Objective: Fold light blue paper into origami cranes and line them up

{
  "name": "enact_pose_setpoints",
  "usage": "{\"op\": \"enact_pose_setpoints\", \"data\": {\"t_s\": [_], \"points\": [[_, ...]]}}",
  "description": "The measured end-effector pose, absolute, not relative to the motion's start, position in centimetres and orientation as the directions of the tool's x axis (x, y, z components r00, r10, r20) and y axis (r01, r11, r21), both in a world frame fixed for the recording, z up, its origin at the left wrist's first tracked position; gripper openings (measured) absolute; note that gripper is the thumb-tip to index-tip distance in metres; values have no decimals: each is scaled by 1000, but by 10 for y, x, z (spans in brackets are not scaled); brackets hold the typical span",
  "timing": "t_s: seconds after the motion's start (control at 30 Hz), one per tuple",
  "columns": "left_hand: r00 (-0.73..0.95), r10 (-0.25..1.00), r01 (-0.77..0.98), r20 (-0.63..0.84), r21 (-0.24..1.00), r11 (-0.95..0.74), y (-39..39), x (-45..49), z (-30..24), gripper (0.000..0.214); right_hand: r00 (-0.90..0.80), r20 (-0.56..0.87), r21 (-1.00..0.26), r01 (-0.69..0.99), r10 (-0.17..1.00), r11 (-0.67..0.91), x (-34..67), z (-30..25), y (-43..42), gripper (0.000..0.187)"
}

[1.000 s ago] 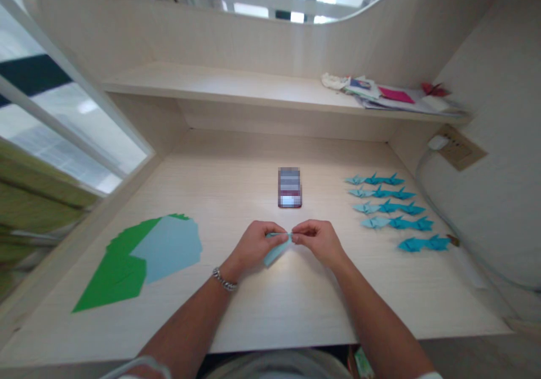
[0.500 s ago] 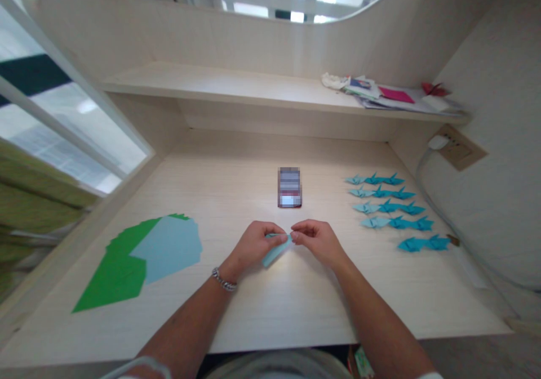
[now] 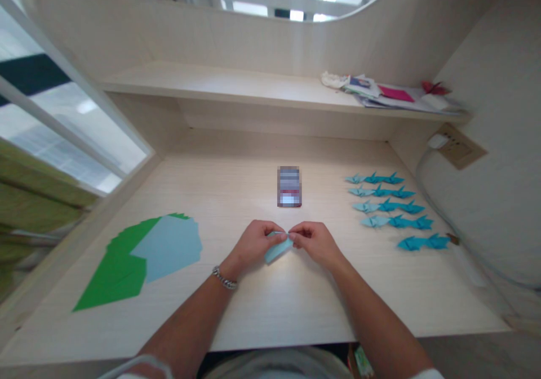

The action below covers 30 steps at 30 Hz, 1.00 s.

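Between my hands is a small folded piece of light blue paper, slanting down to the left just above or on the desk. My left hand pinches its upper left edge, thumb on top. With thumb and fingertips together, my right hand grips the paper's upper right corner. The fingertips of both hands nearly meet there, and they hide part of the folds. Beyond the hands lies a phone, its screen blurred.
Fanned green sheets and light blue sheets lie at the left. Rows of folded blue paper cranes stand at the right, near a cable and a wall socket. A shelf with papers runs across the back.
My right hand has shifted slightly left, its fingertips closer to the left thumb. The paper's lower end has turned a little and shows a wider face.
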<state>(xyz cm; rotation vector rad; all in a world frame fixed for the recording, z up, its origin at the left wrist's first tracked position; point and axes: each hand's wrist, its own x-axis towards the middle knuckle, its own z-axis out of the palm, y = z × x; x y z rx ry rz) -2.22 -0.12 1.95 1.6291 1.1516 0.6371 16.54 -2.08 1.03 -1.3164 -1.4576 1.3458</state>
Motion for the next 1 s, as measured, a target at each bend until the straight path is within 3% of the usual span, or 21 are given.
{"op": "enact_pose_setpoints", "data": {"t_s": [0.37,0.73,1.0], "points": [[391,908,311,-148,950,21,1,-23,17,28,-165,-146,-976,185,975,-115,166,10,-20,17],[401,907,354,-126,935,-27,-2,-20,16,24,-211,-145,-945,318,967,-72,161,9,-23,16],[379,918,245,-115,969,21,2,-22,18,38,-177,-169,-972,191,970,-135,163,11,-20,16]]}}
